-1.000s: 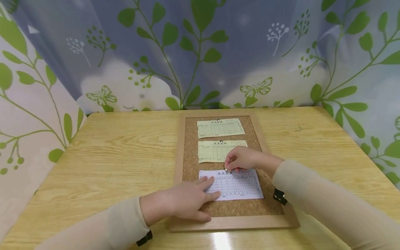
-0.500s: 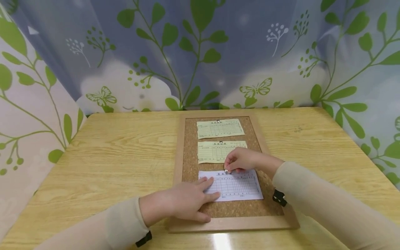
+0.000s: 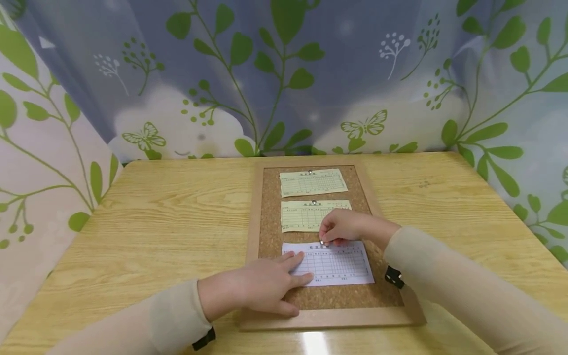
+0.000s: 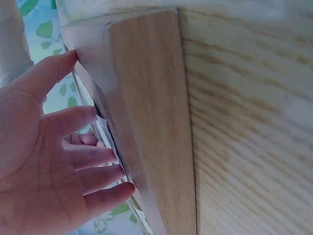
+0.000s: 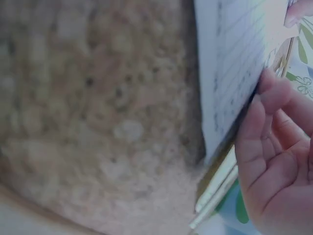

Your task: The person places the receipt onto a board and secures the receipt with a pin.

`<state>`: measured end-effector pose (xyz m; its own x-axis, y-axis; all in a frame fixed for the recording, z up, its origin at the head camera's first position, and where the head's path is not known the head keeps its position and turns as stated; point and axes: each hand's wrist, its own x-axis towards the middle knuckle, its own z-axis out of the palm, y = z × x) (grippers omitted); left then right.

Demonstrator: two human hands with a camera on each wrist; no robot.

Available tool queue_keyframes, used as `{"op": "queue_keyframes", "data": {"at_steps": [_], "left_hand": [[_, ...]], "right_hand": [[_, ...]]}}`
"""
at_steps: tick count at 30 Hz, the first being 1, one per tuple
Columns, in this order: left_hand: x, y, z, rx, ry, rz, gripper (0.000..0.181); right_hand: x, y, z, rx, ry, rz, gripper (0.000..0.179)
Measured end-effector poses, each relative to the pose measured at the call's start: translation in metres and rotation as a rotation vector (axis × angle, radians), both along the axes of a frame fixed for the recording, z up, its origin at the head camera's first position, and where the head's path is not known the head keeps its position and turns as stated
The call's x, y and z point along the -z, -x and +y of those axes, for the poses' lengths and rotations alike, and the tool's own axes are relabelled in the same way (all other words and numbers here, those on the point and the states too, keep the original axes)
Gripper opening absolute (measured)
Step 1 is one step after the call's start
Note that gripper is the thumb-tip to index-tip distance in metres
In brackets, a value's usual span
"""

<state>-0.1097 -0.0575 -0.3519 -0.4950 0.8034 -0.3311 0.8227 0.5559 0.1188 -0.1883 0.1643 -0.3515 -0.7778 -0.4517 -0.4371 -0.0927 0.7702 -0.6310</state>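
A white printed form [image 3: 341, 266] lies on the lower part of a wood-framed cork board [image 3: 333, 297]. My left hand [image 3: 266, 286] rests with spread, straight fingers on the form's left side, its thumb on the board's lower edge. At the form's top edge my right hand [image 3: 343, 227] pinches a small silvery thumbtack [image 3: 322, 242] between thumb and forefinger. Those fingertips hide most of the tack, so I cannot tell how deep it sits. The left wrist view shows the left palm beside the frame; the right wrist view shows curled fingers at the form's edge.
Two yellow forms, an upper one [image 3: 313, 182] and a middle one [image 3: 299, 215], hang above on the cork, each with a silvery tack at its top. The right hand partly covers the middle one. Beneath the board is a wooden table [image 3: 177, 212]; a leaf-patterned curtain [image 3: 306, 118] stands behind.
Both hands stay almost in place. The right fingertips shift only very slightly around the thumbtack; the forms and the board keep their positions.
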Motion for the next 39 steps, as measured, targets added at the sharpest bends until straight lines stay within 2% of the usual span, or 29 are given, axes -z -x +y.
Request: {"op": "queue_keyframes", "data": {"at_steps": [5, 16, 25, 29, 39], "left_hand": [[-0.002, -0.001, 0.0, 0.001, 0.013, 0.001, 0.066], [-0.003, 0.0, 0.0, -0.003, 0.005, -0.002, 0.066], [-0.002, -0.001, 0.001, 0.001, -0.007, 0.009, 0.066], [-0.002, -0.001, 0.001, 0.007, -0.014, 0.018, 0.066], [-0.002, -0.003, -0.001, 0.0, 0.0, 0.005, 0.066]], "right_hand": [[0.002, 0.002, 0.002, 0.003, 0.005, -0.036, 0.014], [0.003, 0.005, 0.002, 0.01, -0.008, -0.046, 0.013], [0.0, 0.001, -0.003, 0.019, -0.042, -0.007, 0.01], [-0.001, -0.001, -0.003, 0.017, -0.068, 0.039, 0.01], [0.002, -0.005, -0.006, 0.061, -0.057, 0.069, 0.011]]}}
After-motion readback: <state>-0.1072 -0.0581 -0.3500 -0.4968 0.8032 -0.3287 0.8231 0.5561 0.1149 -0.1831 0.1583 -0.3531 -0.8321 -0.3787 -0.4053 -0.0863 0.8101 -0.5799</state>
